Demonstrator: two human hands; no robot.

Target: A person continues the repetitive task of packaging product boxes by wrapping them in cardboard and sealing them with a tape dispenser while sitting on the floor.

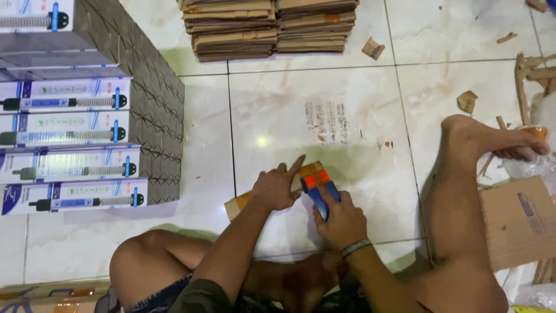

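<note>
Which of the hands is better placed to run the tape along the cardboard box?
Right, probably: the right hand grips the blue tape dispenser at the narrow cardboard box, while the left hand presses the box flat.

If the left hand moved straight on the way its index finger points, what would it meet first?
Past the small box's end, the left hand would likely cross bare floor tiles toward the cardboard stacks.
</note>
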